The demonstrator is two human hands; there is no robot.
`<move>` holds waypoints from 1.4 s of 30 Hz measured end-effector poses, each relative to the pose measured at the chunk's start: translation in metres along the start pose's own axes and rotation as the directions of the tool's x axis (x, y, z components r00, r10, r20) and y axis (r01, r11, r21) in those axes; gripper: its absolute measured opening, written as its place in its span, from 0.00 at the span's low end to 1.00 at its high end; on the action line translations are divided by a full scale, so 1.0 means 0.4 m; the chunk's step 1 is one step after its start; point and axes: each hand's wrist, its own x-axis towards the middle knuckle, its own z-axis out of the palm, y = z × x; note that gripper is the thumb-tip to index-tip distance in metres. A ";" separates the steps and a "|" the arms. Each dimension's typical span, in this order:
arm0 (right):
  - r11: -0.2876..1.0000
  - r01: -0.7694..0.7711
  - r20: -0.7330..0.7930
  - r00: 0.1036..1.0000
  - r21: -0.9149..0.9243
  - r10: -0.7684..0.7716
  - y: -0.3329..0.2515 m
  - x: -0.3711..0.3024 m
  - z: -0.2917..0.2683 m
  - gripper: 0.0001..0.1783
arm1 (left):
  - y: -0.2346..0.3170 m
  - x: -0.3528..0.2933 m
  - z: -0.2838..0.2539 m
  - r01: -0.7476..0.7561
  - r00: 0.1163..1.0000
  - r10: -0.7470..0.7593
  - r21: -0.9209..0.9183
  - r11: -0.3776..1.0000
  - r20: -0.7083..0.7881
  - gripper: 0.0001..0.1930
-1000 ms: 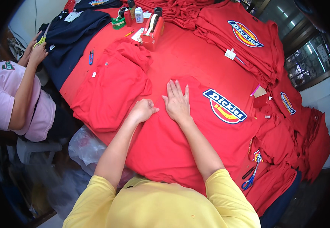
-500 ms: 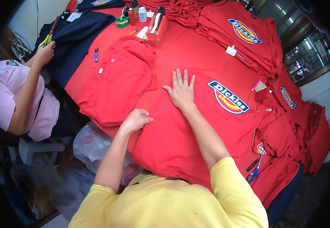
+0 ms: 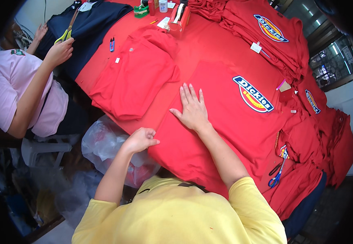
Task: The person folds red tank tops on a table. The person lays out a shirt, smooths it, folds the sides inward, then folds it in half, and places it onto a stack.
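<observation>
A red shirt with a printed chest emblem lies spread on the red-covered table in front of me. My right hand rests flat on its left part, fingers apart and pointing away from me. Lower down, at the shirt's left edge, my left hand is closed, thumb and fingers pinching the cloth. Its fingertips are partly hidden. Just beyond my left hand is another red garment, loosely folded, with a small white label.
Piled red shirts stand back right. Blue-handled scissors lie at right, thread snips at far left. A tape dispenser stands at the back. At left a co-worker holds yellow-handled scissors over dark cloth. A plastic bag sits below the table edge.
Both my hands have come nearer to me along the shirt, and more of its far end shows. The view has shifted slightly. The co-worker's other hand now shows on the dark cloth.
</observation>
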 end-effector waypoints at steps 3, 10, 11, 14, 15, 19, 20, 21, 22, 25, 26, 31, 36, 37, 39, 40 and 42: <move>0.999 0.009 0.054 0.999 -0.034 -0.008 -0.008 0.001 -0.017 0.52 | -0.072 -0.065 0.013 -0.017 0.997 0.009 -0.123 0.992 -0.071 0.07; 0.983 0.002 0.045 0.999 -0.181 0.006 -0.023 0.000 -0.019 0.52 | -0.200 -0.156 0.046 0.006 1.000 -0.014 -0.427 0.904 -0.015 0.06; 0.977 -0.012 0.034 0.999 -0.215 0.020 -0.027 -0.005 -0.019 0.51 | -0.202 -0.170 0.052 -0.020 0.999 -0.003 -0.497 0.867 -0.046 0.07; 0.976 0.025 -0.013 1.000 -0.218 -0.028 -0.111 -0.072 -0.024 0.43 | -0.283 -0.160 0.076 -0.111 0.994 0.078 -0.568 0.815 -0.081 0.10; 0.975 0.043 -0.005 0.999 -0.216 -0.045 -0.151 -0.111 -0.031 0.41 | -0.288 -0.164 0.079 -0.117 0.993 0.080 -0.583 0.804 -0.090 0.11; 0.969 0.230 0.115 0.964 0.091 -0.240 -0.290 -0.316 -0.044 0.36 | -0.313 -0.157 0.084 -0.157 0.987 0.113 -0.597 0.787 -0.111 0.13; 0.946 0.288 0.135 0.942 0.147 -0.308 -0.310 -0.356 -0.043 0.35 | -0.322 -0.157 0.082 -0.168 0.986 0.123 -0.590 0.790 -0.116 0.13; 0.917 0.343 0.150 0.915 0.201 -0.375 -0.325 -0.390 -0.041 0.34 | -0.322 -0.159 0.080 -0.164 0.986 0.124 -0.591 0.790 -0.108 0.13; 0.892 0.384 0.138 0.896 0.239 -0.423 -0.334 -0.418 -0.033 0.32 | -0.317 -0.161 0.077 -0.161 0.987 0.126 -0.591 0.791 -0.100 0.13; 0.874 0.374 0.086 0.905 0.310 -0.418 -0.342 -0.468 -0.028 0.29 | -0.283 -0.174 0.062 -0.176 0.984 0.135 -0.488 0.855 -0.119 0.12; 0.890 0.332 0.072 0.926 0.311 -0.371 -0.334 -0.480 -0.038 0.29 | -0.267 -0.175 0.054 -0.184 0.981 0.140 -0.433 0.882 -0.132 0.12; 0.952 -0.083 -0.144 0.981 0.296 0.130 -0.206 -0.573 -0.156 0.22 | -0.171 -0.121 0.030 -0.387 0.717 0.335 0.050 0.921 -0.611 0.06; 0.771 -0.633 -0.290 0.727 0.068 0.622 -0.013 -0.809 -0.202 0.24 | 0.123 0.082 0.015 -0.608 0.381 0.785 0.507 0.610 -0.488 0.09; 0.734 -0.675 -0.304 0.686 0.072 0.661 0.006 -0.842 -0.205 0.27 | 0.180 0.143 -0.002 -0.607 0.357 0.803 0.536 0.587 -0.477 0.10; 0.684 -0.727 -0.259 0.652 0.052 0.713 0.014 -0.893 -0.196 0.31 | 0.279 0.289 -0.028 -0.685 0.384 0.822 0.466 0.559 -0.421 0.11; 0.677 -0.736 -0.224 0.663 -0.020 0.714 0.004 -0.905 -0.189 0.32 | 0.330 0.345 -0.048 -0.666 0.466 0.848 0.530 0.524 -0.252 0.13; 0.644 -0.746 -0.161 0.665 -0.169 0.729 -0.027 -0.925 -0.190 0.35 | 0.382 0.428 -0.035 -0.582 0.595 0.801 0.718 0.381 0.058 0.17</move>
